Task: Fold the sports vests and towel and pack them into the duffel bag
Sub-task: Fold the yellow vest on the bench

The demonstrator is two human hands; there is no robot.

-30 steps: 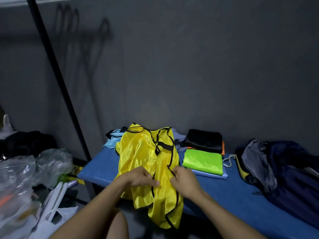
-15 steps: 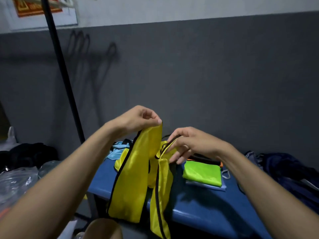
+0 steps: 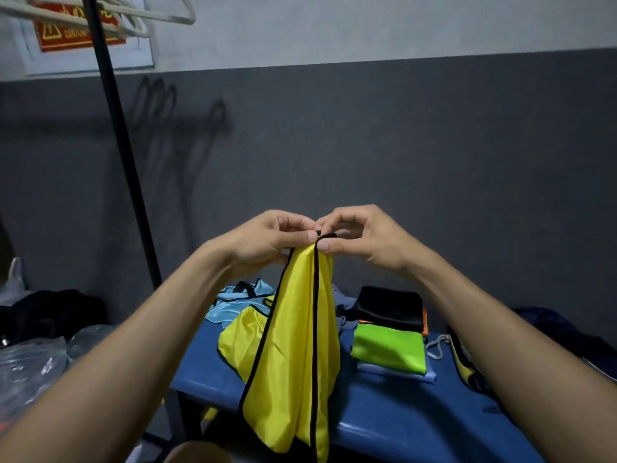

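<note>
A yellow sports vest (image 3: 293, 355) with black trim hangs in the air above the blue bench (image 3: 400, 416). My left hand (image 3: 267, 243) and my right hand (image 3: 360, 237) pinch its top edge side by side, fingertips almost touching. A second yellow vest (image 3: 242, 339) lies on the bench behind it. A light blue vest (image 3: 237, 300) lies crumpled at the back left. A folded green vest (image 3: 389, 350) sits on a folded pale blue piece (image 3: 400, 374). Behind it lies a folded black piece (image 3: 390, 307) on an orange one (image 3: 424, 324).
A dark duffel bag (image 3: 551, 332) lies at the bench's right end, partly hidden by my right arm. A black pole (image 3: 123, 155) stands at the left, with white hangers (image 3: 133, 18) above. Plastic bags (image 3: 36, 362) and dark clothes (image 3: 50, 312) lie at the left.
The vest lay on the bench a second ago. Both hands have lifted it, and they have come together at its top edge.
</note>
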